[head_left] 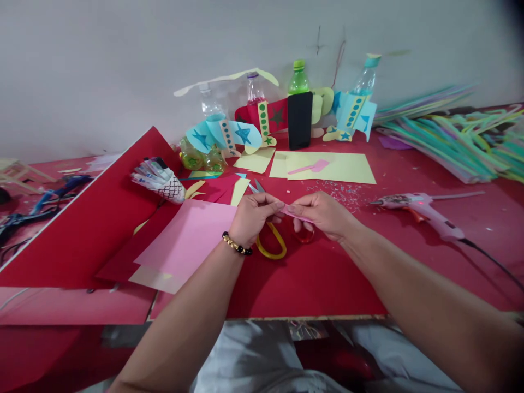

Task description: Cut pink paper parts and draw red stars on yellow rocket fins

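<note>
My left hand [254,215] and my right hand [321,214] meet over the red table. Between them they pinch a small strip of pink paper [298,216], mostly covered by my fingers. Scissors with a yellow handle [272,252] lie under my left hand, blades pointing away. A red ring-shaped handle [303,237] shows partly beneath my right hand; what it belongs to is hidden. Left of my hands lies a pink paper sheet [186,234]. Farther off, a pink paper cutout [313,167] rests on pale yellow card [352,168].
Bottles with paper wings [356,117] and a black phone-like slab [299,121] stand along the wall. A pink glue gun [426,210] lies right, cord trailing. Pipe cleaners [454,142] are heaped behind it. A pen holder [170,189] leans left by a tilted red board [94,218].
</note>
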### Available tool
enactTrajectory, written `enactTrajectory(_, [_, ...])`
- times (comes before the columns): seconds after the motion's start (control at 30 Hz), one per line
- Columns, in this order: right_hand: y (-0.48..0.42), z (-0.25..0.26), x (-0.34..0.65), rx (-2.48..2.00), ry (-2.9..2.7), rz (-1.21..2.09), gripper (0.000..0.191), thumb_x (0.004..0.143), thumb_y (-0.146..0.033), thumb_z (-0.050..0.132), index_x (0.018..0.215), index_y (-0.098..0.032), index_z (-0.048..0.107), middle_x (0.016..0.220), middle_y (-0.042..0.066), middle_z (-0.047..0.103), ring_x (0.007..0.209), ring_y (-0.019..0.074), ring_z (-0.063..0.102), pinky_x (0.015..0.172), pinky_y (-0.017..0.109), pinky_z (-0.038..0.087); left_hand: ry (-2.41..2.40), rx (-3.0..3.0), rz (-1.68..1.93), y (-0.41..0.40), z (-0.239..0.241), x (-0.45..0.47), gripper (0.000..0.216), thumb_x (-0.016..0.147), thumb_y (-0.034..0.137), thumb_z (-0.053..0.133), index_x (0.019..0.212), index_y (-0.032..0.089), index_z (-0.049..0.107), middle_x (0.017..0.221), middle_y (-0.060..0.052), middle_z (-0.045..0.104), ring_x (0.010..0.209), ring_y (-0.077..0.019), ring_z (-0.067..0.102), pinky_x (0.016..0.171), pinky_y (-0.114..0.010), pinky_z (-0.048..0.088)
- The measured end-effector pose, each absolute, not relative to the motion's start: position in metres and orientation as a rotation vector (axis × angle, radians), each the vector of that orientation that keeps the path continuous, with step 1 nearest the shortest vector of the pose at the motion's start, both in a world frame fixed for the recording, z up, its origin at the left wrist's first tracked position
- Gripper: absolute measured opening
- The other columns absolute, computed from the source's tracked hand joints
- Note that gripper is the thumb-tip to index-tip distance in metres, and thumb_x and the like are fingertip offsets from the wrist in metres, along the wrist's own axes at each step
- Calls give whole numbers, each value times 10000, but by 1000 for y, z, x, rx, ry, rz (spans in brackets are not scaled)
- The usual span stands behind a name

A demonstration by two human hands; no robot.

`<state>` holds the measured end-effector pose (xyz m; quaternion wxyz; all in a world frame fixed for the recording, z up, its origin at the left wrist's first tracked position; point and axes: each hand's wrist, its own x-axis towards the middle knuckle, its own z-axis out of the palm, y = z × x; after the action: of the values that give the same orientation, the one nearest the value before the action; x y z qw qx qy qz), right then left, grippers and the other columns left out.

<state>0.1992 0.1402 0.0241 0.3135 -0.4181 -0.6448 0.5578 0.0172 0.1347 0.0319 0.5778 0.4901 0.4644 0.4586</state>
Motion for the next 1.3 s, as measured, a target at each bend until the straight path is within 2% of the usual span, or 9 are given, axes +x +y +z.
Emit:
enactTrajectory(0.13, [140,25,199,-1102,-1711,1457,419,837,-497,635,575,-173,675,461,-4,600,382,56,392,431,229,267,1086,1153,1077,136,30,15,315,605,378,833,657,121,658,602,-17,649,530,-97,599,539,-208,502])
enactTrajectory(0.43, [140,28,199,-1126,-1746,1447,379,835,-458,645,604,-160,683,532,17,663,383,52,411,433,223,295,1067,1404,998,141,27,13,236,687,333,791,706,132,668,588,-2,634,542,-85,576,537,-187,459])
enactTrajectory(0.73, [145,23,203,-1117,-1629,1684,317,816,-455,674,727,-154,714,569,33,703,372,64,475,408,204,339,1124,1336,979,139,35,7,187,677,277,757,661,124,651,552,-14,622,489,-86,553,492,-193,446])
enactTrajectory(1.3, [146,23,205,-1196,-1599,1582,261,781,-366,708,635,-151,692,541,24,683,367,45,464,395,180,335,1127,1303,1062,145,35,-2,178,662,270,763,657,131,652,577,-12,625,533,-90,575,539,-201,464])
